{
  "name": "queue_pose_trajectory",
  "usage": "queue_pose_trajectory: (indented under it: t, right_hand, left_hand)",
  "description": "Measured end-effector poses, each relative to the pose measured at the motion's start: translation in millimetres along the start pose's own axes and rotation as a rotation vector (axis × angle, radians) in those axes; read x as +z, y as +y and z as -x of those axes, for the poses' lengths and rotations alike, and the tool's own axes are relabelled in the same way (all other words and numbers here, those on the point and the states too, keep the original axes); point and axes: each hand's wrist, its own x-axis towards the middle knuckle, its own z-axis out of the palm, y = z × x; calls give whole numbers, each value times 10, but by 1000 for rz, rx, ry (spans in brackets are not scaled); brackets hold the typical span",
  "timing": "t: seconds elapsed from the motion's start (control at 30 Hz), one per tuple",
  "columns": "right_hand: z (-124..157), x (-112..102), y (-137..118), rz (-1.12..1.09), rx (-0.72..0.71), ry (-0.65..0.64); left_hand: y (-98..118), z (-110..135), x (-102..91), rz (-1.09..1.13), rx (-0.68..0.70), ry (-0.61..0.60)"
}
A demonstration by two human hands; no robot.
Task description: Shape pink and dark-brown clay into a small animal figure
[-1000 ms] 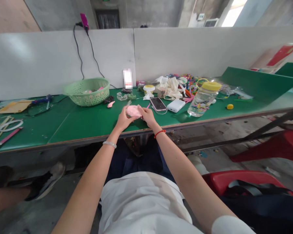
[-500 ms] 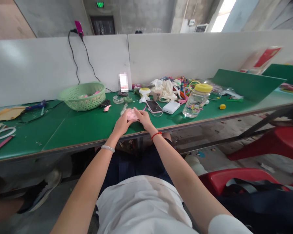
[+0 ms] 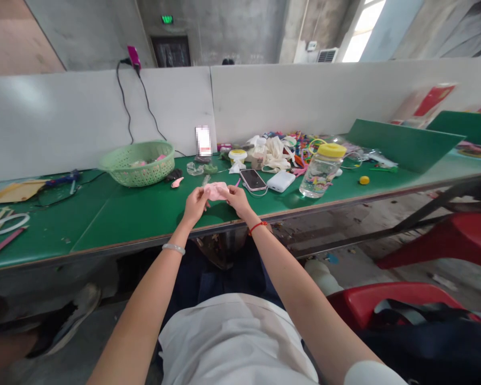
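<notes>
My forearms reach forward and my wrists sit just over the front edge of the green table [image 3: 136, 216], so both hands work close to that edge. My left hand [image 3: 195, 206] and right hand [image 3: 237, 201] are raised slightly off the tabletop, a little apart, palms turned inward. Between them is a flat piece of pink clay [image 3: 216, 190]. The fingertips [image 3: 206, 195] of my left hand are bent and pinch its left end, and the fingers [image 3: 228, 193] of my right hand are closed on its right end. Neither hand is fully open.

On my left, a wide stretch of green tabletop runs to the pale green basket [image 3: 138, 183]. A small pink lump [image 3: 177, 182] lies nearer, ahead of my left hand. On my right there is less room: the phone [image 3: 252, 179] is just beyond my right hand, with the white power bank [image 3: 281, 181] beside it.
</notes>
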Motion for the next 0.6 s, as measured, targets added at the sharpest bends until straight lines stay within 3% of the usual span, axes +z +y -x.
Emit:
queue_pose_trajectory:
  t: [0.3,0.6]
  right_hand:
    - [-24,-33,21,-63,8,-4]
    - [-28,-45,53,8,-11,20]
  left_hand:
    - [17,10,-55,148,-37,89]
    - [43,2,-51,209,-131,72]
